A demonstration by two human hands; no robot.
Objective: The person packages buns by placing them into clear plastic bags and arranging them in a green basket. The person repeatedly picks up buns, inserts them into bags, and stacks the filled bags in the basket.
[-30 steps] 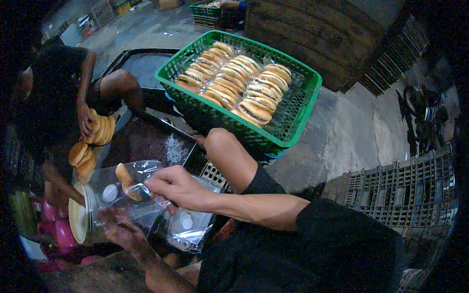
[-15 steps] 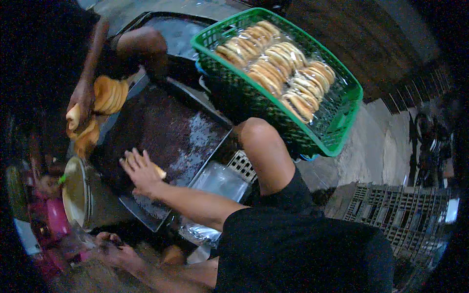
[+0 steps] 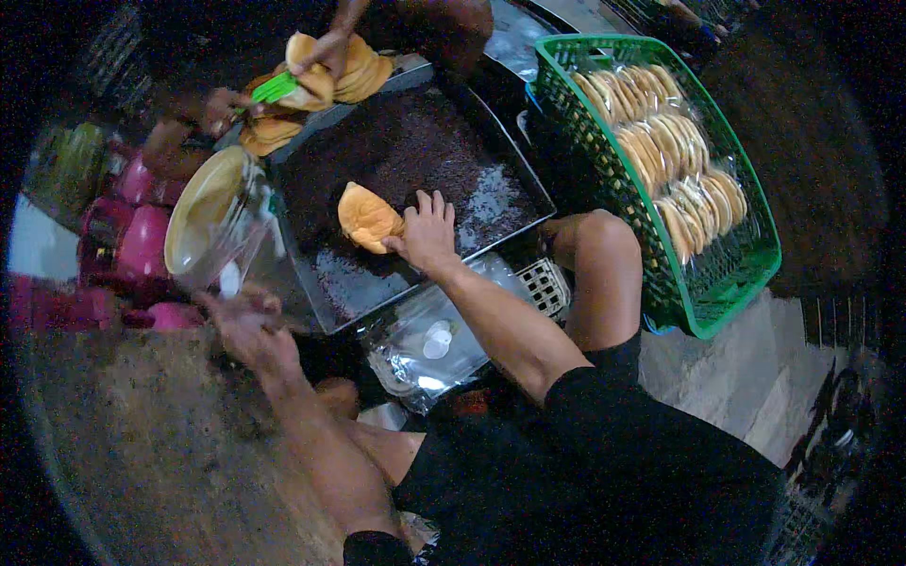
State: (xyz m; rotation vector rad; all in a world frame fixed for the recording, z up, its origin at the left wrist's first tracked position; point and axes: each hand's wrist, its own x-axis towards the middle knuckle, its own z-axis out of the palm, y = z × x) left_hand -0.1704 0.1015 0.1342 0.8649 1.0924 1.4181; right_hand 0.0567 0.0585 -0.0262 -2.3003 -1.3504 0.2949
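My right hand (image 3: pixel 430 234) is over a metal tray (image 3: pixel 440 274) covered with dark brown crumbs or sprinkles. Its fingers are spread, and the thumb touches the edge of a golden flat bun (image 3: pixel 368 219) lying in the tray. To the left, blurred by motion, my left hand (image 3: pixel 250 330) is closed on a clear plastic bag (image 3: pixel 229 259), in front of a pale round tub (image 3: pixel 209 209). Across the tray a co-worker's hand (image 3: pixel 326 55) holds an opened bun (image 3: pixel 311 92), with a green-handled tool (image 3: pixel 274 88) against it.
A green crate (image 3: pixel 703 325) with several rows of bagged buns stands at the right. Clear plastic bags (image 3: pixel 415 354) lie between my legs and the tray, beside a white perforated basket (image 3: pixel 545 286). More buns (image 3: pixel 363 75) rest at the tray's far edge. Pink containers (image 3: pixel 143 236) are at the left.
The view has swung left, so everything appears farther right. The bun that was mostly beneath my right palm now shows beside the thumb. The green-handled tool has come to the co-worker's bun.
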